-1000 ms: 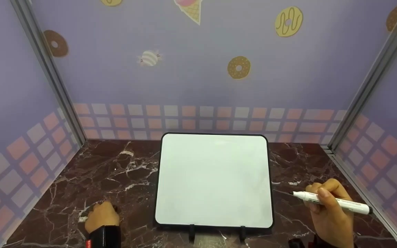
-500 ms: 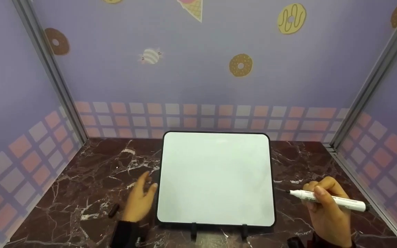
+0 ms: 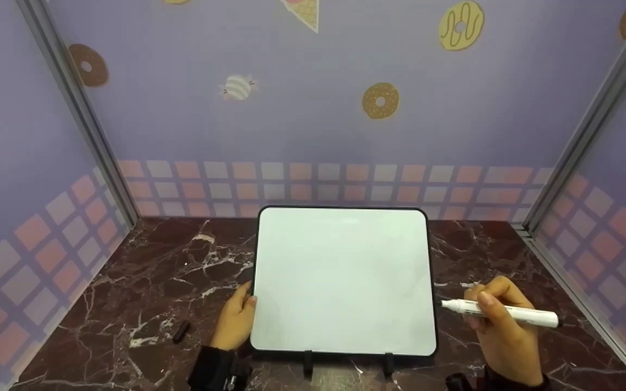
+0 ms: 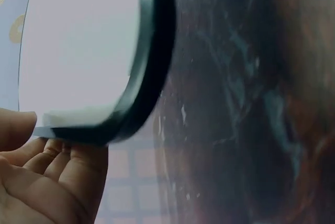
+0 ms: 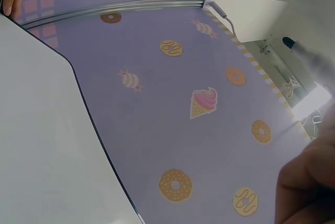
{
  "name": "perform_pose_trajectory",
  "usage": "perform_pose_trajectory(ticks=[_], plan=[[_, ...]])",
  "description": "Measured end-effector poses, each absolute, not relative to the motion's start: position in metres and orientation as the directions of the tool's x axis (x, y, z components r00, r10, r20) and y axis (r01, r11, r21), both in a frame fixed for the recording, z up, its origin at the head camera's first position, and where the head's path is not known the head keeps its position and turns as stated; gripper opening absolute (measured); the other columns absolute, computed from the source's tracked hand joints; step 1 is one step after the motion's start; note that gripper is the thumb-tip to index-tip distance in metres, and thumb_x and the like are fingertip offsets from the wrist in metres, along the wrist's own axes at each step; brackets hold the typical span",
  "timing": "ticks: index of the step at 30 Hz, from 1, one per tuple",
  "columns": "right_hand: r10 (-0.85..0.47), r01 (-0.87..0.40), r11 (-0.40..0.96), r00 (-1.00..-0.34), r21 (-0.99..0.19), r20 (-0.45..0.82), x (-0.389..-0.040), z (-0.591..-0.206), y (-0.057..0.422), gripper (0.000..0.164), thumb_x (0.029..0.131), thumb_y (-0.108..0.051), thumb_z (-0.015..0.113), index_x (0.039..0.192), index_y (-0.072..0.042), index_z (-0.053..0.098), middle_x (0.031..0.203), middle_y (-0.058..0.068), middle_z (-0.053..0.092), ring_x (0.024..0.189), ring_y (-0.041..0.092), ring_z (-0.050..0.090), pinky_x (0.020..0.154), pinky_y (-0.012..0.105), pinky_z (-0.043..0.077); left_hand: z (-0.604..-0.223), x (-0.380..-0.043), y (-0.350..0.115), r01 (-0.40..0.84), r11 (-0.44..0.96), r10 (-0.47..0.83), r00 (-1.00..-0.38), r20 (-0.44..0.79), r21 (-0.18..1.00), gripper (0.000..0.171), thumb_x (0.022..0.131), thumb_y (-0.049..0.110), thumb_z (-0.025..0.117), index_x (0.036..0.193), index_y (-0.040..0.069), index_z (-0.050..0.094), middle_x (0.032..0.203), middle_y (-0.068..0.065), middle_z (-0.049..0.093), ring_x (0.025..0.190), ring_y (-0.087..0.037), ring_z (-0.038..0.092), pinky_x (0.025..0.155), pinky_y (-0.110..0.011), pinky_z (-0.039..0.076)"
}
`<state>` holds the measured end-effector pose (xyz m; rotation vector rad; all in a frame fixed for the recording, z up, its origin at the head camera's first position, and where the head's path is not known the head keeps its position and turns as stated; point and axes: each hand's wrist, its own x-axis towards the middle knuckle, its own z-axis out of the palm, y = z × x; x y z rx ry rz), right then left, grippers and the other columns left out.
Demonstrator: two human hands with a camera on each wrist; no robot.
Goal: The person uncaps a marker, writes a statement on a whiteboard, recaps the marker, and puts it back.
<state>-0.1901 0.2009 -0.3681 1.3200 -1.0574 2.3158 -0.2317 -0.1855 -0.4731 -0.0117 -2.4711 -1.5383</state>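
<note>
A blank whiteboard (image 3: 344, 279) with a thin black frame stands tilted back on the table, propped on small black feet (image 3: 308, 363). My left hand (image 3: 235, 317) grips its left edge. In the left wrist view the thumb (image 4: 15, 129) lies at the front of the frame and the other fingers reach behind it. To the right of the board my right hand (image 3: 506, 331) holds an uncapped white marker (image 3: 525, 315) between thumb and fingers. The marker's dark tip (image 5: 288, 42) points left, close to the board's right edge but not on the writing surface.
A black marker cap (image 3: 181, 332) lies on the dark red marbled table (image 3: 144, 282), left of my left hand. Purple walls (image 3: 313, 125) with sweets printed on them close off the back and both sides, joined by grey metal corner posts (image 3: 82, 119).
My left hand has left the black cap on the table, moved right and taken hold of the board's left edge. My right hand has shifted slightly left with the marker.
</note>
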Motion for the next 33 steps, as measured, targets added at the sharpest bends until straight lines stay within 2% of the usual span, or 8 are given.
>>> perform_pose_trajectory(ticks=[5, 9, 15, 18, 21, 25, 28, 33], plan=[[-0.137, -0.560, -0.670, -0.553, -0.488, 0.822, -0.193, -0.370, 0.193, 0.026, 0.086, 0.023, 0.023, 0.082, 0.010, 0.046, 0.063, 0.013, 0.039, 0.053, 0.021, 0.030, 0.044, 0.028, 0.017, -0.476, -0.234, -0.186, 0.136, 0.378, -0.122, -0.973, 0.195, 0.916, 0.040, 0.094, 0.003, 0.043, 0.132, -0.011, 0.039, 0.118, -0.031, 0.055, 0.110, -0.038, 0.053, 0.092, -0.048, 0.044], [-0.159, -0.563, -0.637, -0.573, -0.527, 0.804, -0.196, -0.372, 0.187, 0.028, 0.085, 0.023, 0.024, 0.081, 0.007, 0.047, 0.063, 0.012, 0.038, 0.053, 0.021, 0.029, 0.043, 0.028, 0.016, -0.475, -0.234, -0.187, 0.160, 0.354, -0.126, -0.968, 0.216, 0.921, 0.041, 0.094, 0.003, 0.045, 0.132, -0.012, 0.039, 0.113, -0.030, 0.058, 0.107, -0.037, 0.055, 0.091, -0.048, 0.044], [-0.173, -0.546, -0.585, -0.639, -0.600, 0.750, -0.204, -0.376, 0.165, 0.030, 0.084, 0.024, 0.029, 0.082, 0.004, 0.052, 0.068, 0.005, 0.051, 0.050, 0.019, 0.031, 0.039, 0.029, 0.013, -0.477, -0.236, -0.189, 0.144, 0.336, -0.144, -0.969, 0.202, 0.931, 0.041, 0.093, 0.002, 0.046, 0.131, -0.010, 0.041, 0.109, -0.026, 0.061, 0.105, -0.034, 0.056, 0.091, -0.047, 0.044], [-0.194, -0.566, -0.494, -0.669, -0.660, 0.718, -0.211, -0.377, 0.147, 0.027, 0.083, 0.023, 0.036, 0.081, 0.003, 0.053, 0.067, 0.002, 0.054, 0.049, 0.013, 0.041, 0.037, 0.029, 0.017, -0.480, -0.236, -0.189, 0.134, 0.325, -0.142, -0.972, 0.188, 0.936, 0.041, 0.093, 0.001, 0.045, 0.132, -0.010, 0.040, 0.111, -0.027, 0.059, 0.107, -0.035, 0.055, 0.093, -0.047, 0.043], [-0.222, -0.604, -0.362, -0.683, -0.709, 0.696, -0.221, -0.377, 0.126, 0.018, 0.082, 0.020, 0.044, 0.078, 0.004, 0.052, 0.064, 0.001, 0.055, 0.051, 0.009, 0.049, 0.037, 0.025, 0.029, -0.481, -0.236, -0.189, 0.122, 0.324, -0.143, -0.974, 0.177, 0.938, 0.042, 0.093, 0.001, 0.045, 0.133, -0.009, 0.040, 0.114, -0.028, 0.058, 0.108, -0.036, 0.055, 0.094, -0.048, 0.043], [-0.234, -0.693, -0.153, -0.667, -0.704, 0.708, -0.234, -0.377, 0.099, 0.012, 0.082, 0.012, 0.057, 0.076, 0.002, 0.053, 0.060, 0.004, 0.055, 0.051, 0.009, 0.051, 0.042, 0.023, 0.040, -0.480, -0.235, -0.189, 0.133, 0.338, -0.136, -0.973, 0.189, 0.932, 0.042, 0.093, 0.001, 0.045, 0.133, -0.010, 0.039, 0.113, -0.029, 0.059, 0.108, -0.037, 0.055, 0.093, -0.049, 0.043], [-0.240, -0.739, -0.042, -0.645, -0.672, 0.725, -0.242, -0.380, 0.081, 0.012, 0.082, 0.006, 0.062, 0.076, -0.001, 0.054, 0.058, 0.006, 0.055, 0.050, 0.008, 0.051, 0.041, 0.022, 0.039, -0.478, -0.233, -0.189, 0.138, 0.355, -0.131, -0.972, 0.195, 0.925, 0.043, 0.093, 0.002, 0.046, 0.133, -0.011, 0.038, 0.111, -0.029, 0.059, 0.107, -0.038, 0.055, 0.092, -0.049, 0.043], [-0.286, -0.731, 0.011, -0.656, -0.682, 0.698, -0.249, -0.380, 0.058, 0.012, 0.083, 0.003, 0.062, 0.075, -0.002, 0.054, 0.059, 0.008, 0.055, 0.051, 0.005, 0.046, 0.042, 0.022, 0.037, -0.475, -0.232, -0.188, 0.132, 0.358, -0.131, -0.973, 0.190, 0.924, 0.043, 0.093, 0.004, 0.047, 0.133, -0.010, 0.038, 0.111, -0.028, 0.059, 0.107, -0.037, 0.055, 0.091, -0.049, 0.043]])
